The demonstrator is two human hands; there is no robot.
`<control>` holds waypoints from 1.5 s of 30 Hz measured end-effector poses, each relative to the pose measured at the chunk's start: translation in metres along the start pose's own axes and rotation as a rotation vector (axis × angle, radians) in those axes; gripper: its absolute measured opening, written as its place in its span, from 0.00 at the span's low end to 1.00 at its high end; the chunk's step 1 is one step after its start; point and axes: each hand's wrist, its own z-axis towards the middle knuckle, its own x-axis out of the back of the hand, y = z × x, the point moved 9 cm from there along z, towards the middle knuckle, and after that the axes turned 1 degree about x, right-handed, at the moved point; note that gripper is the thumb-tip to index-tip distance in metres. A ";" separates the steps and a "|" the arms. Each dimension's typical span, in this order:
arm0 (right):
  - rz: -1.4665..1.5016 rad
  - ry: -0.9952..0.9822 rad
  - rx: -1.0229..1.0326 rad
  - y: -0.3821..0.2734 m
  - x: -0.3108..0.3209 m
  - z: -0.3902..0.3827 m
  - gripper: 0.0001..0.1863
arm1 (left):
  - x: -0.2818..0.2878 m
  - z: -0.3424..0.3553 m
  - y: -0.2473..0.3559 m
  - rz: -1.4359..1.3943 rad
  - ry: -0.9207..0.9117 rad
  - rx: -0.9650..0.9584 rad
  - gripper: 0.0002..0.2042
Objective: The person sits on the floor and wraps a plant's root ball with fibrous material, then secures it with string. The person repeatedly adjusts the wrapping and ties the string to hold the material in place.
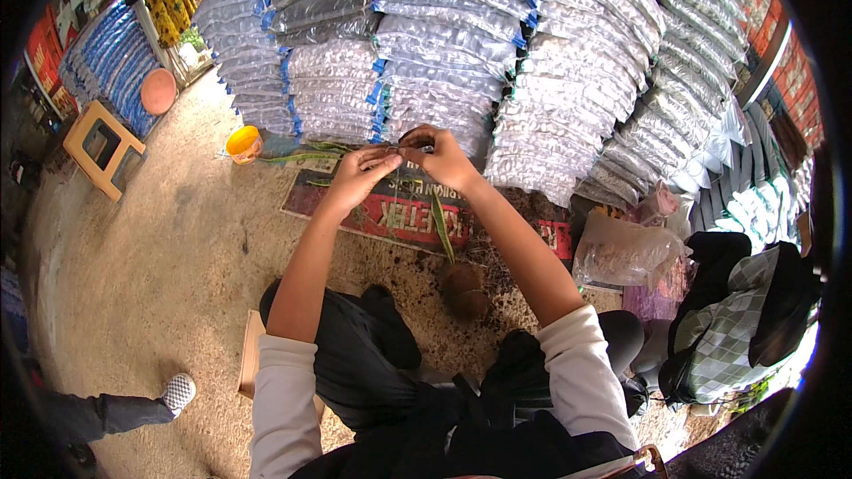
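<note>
My left hand (357, 183) and my right hand (439, 158) meet in front of me with their fingertips pinched close together. Whatever they hold between them is too small to make out; a thin dark strand may run there. Beneath them a printed red and black sheet (359, 215) lies on the floor, strewn with dark soil. Long green leaves with yellow edges (306, 157) stretch out to the left, past my left hand. Nearer to me sits a brown root ball (465, 291), with a single upright yellow-edged leaf (441, 223) beside it.
Tall stacks of filled plastic sacks (444, 44) wall off the far side. A yellow bucket (244, 144) and a tan stool (104, 150) stand left. At right are a clear plastic bag (626, 248) and a checked bag (732, 328). Another person's shoe (179, 393) is at lower left.
</note>
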 end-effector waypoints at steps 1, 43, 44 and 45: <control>0.005 -0.009 -0.011 0.002 -0.001 0.000 0.12 | -0.001 0.001 -0.004 0.011 -0.018 0.018 0.19; -1.202 0.371 -0.332 0.012 0.262 -0.023 0.14 | 0.236 -0.017 -0.044 0.689 0.586 -0.015 0.22; -1.264 0.389 -0.354 0.011 0.276 -0.027 0.15 | 0.239 -0.019 -0.044 0.723 0.596 -0.005 0.23; -1.292 0.401 -0.395 0.005 0.285 -0.032 0.16 | 0.247 -0.024 -0.046 0.759 0.611 0.011 0.23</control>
